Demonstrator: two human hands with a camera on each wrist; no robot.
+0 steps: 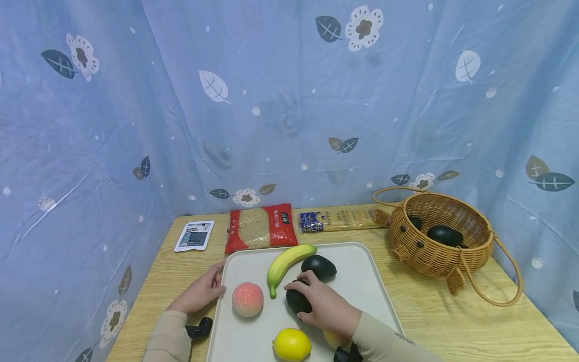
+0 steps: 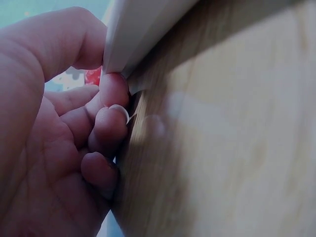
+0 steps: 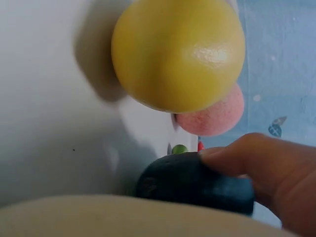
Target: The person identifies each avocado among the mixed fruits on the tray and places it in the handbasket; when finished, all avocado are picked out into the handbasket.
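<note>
Where right hand (image 1: pixel 326 307) grips, avocado (image 1: pixel 297 302) lies between thumb (image 1: pixel 305 318) and fingers (image 1: pixel 311 277).

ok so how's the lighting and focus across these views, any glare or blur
Head: fairly even light, soft creases in the blue curtain; left wrist: dimmer, the wooden tabletop smeary with hazy pale patches; right wrist: a glare spot on the yellow fruit, dark shadow beside it on the tray, a blurred pale shape along the bottom edge.

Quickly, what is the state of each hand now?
Left hand: holding the white tray by its edge.
Right hand: holding a dark avocado.
</note>
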